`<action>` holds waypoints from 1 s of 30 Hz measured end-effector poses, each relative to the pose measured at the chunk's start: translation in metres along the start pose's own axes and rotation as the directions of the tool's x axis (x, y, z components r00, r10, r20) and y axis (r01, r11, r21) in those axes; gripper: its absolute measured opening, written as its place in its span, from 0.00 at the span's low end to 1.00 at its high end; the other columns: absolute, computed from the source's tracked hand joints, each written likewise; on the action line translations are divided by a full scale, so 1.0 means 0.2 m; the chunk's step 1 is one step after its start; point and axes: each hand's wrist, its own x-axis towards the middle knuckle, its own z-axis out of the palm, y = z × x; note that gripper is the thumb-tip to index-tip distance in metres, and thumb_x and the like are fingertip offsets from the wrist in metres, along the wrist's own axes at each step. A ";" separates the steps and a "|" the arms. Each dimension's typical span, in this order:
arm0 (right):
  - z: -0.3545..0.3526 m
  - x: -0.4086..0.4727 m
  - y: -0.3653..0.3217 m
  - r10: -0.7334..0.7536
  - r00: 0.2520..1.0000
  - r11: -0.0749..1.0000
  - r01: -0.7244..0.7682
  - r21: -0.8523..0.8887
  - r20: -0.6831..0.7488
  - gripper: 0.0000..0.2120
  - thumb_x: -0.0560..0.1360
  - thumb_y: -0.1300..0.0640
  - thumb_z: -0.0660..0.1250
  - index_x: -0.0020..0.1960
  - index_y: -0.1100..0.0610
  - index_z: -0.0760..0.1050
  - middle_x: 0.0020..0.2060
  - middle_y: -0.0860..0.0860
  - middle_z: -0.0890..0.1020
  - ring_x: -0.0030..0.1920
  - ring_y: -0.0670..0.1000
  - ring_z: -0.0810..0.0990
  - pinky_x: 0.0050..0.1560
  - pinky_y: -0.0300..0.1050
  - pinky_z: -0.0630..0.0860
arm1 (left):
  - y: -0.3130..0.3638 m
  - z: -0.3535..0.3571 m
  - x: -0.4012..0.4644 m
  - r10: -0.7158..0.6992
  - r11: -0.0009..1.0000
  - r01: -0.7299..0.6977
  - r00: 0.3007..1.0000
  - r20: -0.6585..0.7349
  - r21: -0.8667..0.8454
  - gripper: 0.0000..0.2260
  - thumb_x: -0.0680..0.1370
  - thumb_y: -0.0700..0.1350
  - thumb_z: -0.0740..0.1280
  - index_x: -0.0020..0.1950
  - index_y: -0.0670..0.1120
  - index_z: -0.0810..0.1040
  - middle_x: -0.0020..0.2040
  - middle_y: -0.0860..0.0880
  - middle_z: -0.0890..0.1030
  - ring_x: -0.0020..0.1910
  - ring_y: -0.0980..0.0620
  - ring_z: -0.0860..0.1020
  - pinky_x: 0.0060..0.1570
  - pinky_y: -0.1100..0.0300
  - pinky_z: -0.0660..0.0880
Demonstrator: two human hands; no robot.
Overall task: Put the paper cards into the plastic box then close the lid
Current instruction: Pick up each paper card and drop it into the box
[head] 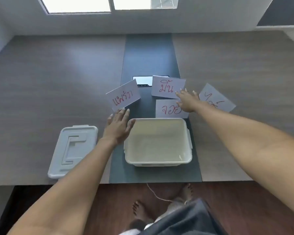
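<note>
An open, empty white plastic box [187, 160] stands near the table's front edge. Its grey lid [71, 150] lies flat to the left. Behind the box lie several white paper cards with red writing: a left card [124, 95], a far card [166, 86], a near card [166, 109] and a right card [217, 97]. My left hand [117, 128] is flat with fingers apart, its fingertips at the left card's near edge and its thumb by the box's corner. My right hand [187, 100] is spread over the gap between the far, near and right cards, holding nothing.
A small dark-framed hatch [143, 81] is set into the table's dark centre strip [148, 53], partly under the cards. The table's front edge runs just below the box. Bare feet and a thin cord show on the wooden floor below.
</note>
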 end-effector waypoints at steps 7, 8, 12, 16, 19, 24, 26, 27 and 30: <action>0.10 0.07 0.00 0.050 0.996 0.997 -0.045 -0.070 0.076 0.33 0.81 0.62 0.55 0.82 0.52 0.46 0.82 0.56 0.48 0.82 0.57 0.45 0.78 0.64 0.39 | -0.01 0.14 -0.12 0.075 0.995 -0.075 0.997 -0.007 -0.071 0.25 0.85 0.50 0.47 0.82 0.46 0.49 0.83 0.50 0.52 0.82 0.53 0.49 0.79 0.55 0.49; 0.11 0.08 -0.01 0.058 0.996 0.996 -0.053 -0.079 0.070 0.34 0.81 0.62 0.56 0.82 0.53 0.46 0.82 0.57 0.49 0.82 0.57 0.45 0.78 0.64 0.39 | -0.01 0.15 -0.14 0.077 0.994 -0.078 0.997 -0.017 -0.076 0.26 0.85 0.48 0.48 0.82 0.45 0.48 0.83 0.49 0.52 0.82 0.53 0.50 0.79 0.55 0.50; 0.11 0.11 -0.02 0.067 0.998 0.996 -0.066 -0.058 0.014 0.30 0.78 0.65 0.58 0.79 0.54 0.58 0.77 0.59 0.65 0.79 0.61 0.56 0.76 0.65 0.43 | 0.00 0.18 -0.15 0.074 0.992 -0.078 0.996 -0.044 -0.096 0.26 0.84 0.44 0.48 0.82 0.43 0.47 0.83 0.47 0.53 0.81 0.51 0.52 0.78 0.56 0.52; 0.09 0.09 -0.04 0.083 0.996 0.996 -0.083 -0.030 0.024 0.13 0.79 0.64 0.57 0.60 0.53 0.71 0.60 0.56 0.78 0.58 0.60 0.73 0.60 0.56 0.65 | -0.01 0.20 -0.14 0.073 0.988 -0.078 0.996 -0.049 -0.131 0.26 0.84 0.44 0.47 0.82 0.43 0.46 0.83 0.48 0.53 0.81 0.51 0.53 0.78 0.55 0.54; 0.06 0.04 -0.05 0.071 0.994 0.996 -0.067 -0.060 0.078 0.05 0.80 0.62 0.59 0.53 0.53 0.70 0.57 0.55 0.79 0.48 0.56 0.72 0.49 0.50 0.66 | -0.01 0.22 -0.14 0.071 0.985 -0.080 0.995 -0.067 -0.153 0.26 0.84 0.45 0.47 0.82 0.43 0.46 0.82 0.48 0.53 0.81 0.51 0.54 0.77 0.55 0.57; 0.04 -0.02 -0.07 0.026 0.995 1.000 -0.025 -0.010 0.096 0.09 0.79 0.63 0.60 0.57 0.57 0.74 0.58 0.57 0.80 0.55 0.59 0.79 0.47 0.49 0.71 | 0.00 0.21 -0.14 0.069 0.983 -0.079 0.995 -0.070 -0.165 0.26 0.84 0.44 0.47 0.82 0.43 0.46 0.82 0.48 0.53 0.81 0.51 0.54 0.76 0.55 0.58; 0.01 -0.05 -0.06 0.025 0.996 1.000 -0.027 0.017 0.087 0.11 0.79 0.64 0.60 0.59 0.57 0.75 0.59 0.56 0.80 0.57 0.59 0.79 0.47 0.49 0.72 | 0.00 0.21 -0.15 0.074 0.983 -0.084 0.995 -0.065 -0.162 0.26 0.84 0.43 0.47 0.82 0.43 0.46 0.82 0.47 0.53 0.81 0.49 0.55 0.76 0.53 0.60; -0.01 -0.06 -0.05 0.028 0.997 0.999 -0.031 0.032 0.075 0.11 0.79 0.63 0.61 0.59 0.56 0.75 0.59 0.56 0.80 0.57 0.59 0.79 0.47 0.49 0.73 | 0.00 0.21 -0.14 0.075 0.983 -0.084 0.995 -0.059 -0.164 0.26 0.84 0.44 0.47 0.82 0.43 0.46 0.82 0.47 0.53 0.81 0.48 0.56 0.75 0.52 0.61; -0.10 -0.08 -0.03 0.032 0.999 0.997 -0.034 0.065 0.033 0.14 0.80 0.61 0.62 0.64 0.54 0.76 0.62 0.56 0.79 0.59 0.60 0.79 0.49 0.49 0.74 | 0.01 0.19 -0.13 0.067 0.981 -0.072 0.997 -0.036 -0.179 0.26 0.85 0.45 0.47 0.82 0.43 0.45 0.83 0.47 0.52 0.80 0.45 0.59 0.72 0.49 0.65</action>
